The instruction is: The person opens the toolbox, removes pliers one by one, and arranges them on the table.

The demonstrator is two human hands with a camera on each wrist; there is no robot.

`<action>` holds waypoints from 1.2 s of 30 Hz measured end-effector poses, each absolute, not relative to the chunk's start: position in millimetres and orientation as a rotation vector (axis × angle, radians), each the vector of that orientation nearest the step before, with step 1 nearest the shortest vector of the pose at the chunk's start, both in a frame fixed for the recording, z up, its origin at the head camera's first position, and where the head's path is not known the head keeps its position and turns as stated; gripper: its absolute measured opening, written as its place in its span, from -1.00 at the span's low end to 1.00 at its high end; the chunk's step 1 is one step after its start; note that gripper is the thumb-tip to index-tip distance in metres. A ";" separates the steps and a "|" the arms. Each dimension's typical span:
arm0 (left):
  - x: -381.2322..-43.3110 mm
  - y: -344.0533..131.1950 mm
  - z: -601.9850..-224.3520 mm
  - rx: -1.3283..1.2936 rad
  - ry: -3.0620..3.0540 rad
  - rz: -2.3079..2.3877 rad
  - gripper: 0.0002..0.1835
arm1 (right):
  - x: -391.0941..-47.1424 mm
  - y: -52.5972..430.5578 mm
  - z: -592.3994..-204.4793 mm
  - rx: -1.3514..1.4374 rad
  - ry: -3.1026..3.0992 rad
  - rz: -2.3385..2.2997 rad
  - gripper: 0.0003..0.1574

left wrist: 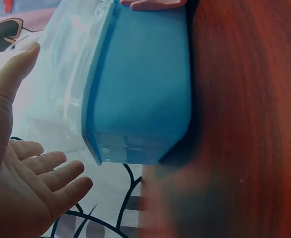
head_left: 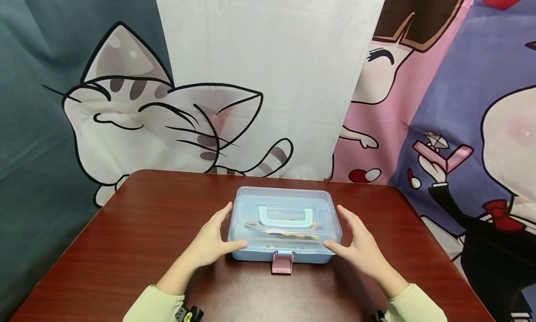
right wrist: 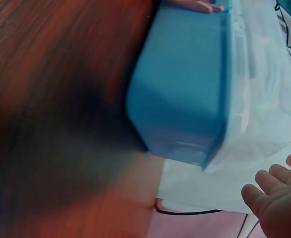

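Note:
A blue plastic storage box [head_left: 259,256] with a clear lid [head_left: 284,196] stands on the table in the head view. Its pale blue handle [head_left: 285,223] lies folded on the lid, and the pink latch [head_left: 282,263] at the front hangs flipped outward. Through the lid some small yellowish items show faintly. My left hand [head_left: 213,240] is at the box's left end, fingers spread and thumb near the front corner. Mirroring it, my right hand [head_left: 360,240] stands at the right end with fingers extended. In the left wrist view the left palm [left wrist: 26,193] faces the box, holding nothing.
The dark red-brown wooden table [head_left: 125,238] runs up to a printed cloth backdrop [head_left: 268,43] with a cartoon cat and figures. Dark wrist-worn devices [head_left: 189,314] sit at both pale green sleeves [head_left: 155,305].

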State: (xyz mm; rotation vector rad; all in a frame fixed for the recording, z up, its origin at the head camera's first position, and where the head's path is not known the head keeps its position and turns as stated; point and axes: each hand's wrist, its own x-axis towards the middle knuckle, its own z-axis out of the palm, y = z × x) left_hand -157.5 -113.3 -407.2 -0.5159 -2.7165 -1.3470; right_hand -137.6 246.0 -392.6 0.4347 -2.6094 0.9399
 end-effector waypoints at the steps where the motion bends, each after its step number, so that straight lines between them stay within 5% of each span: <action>1: -157.3 -113.3 -408.5 -0.517 -2.721 -1.351 0.13 | -138.0 246.4 -394.6 0.431 -2.626 0.941 0.12; 24: -159.2 -110.8 -418.5 -0.529 -2.784 -1.339 0.15 | -146.6 248.6 -418.6 0.475 -2.708 1.336 0.32; 36: -156.6 -109.1 -418.9 -0.471 -2.817 -1.288 0.15 | -144.0 249.8 -420.0 0.395 -2.817 1.058 0.35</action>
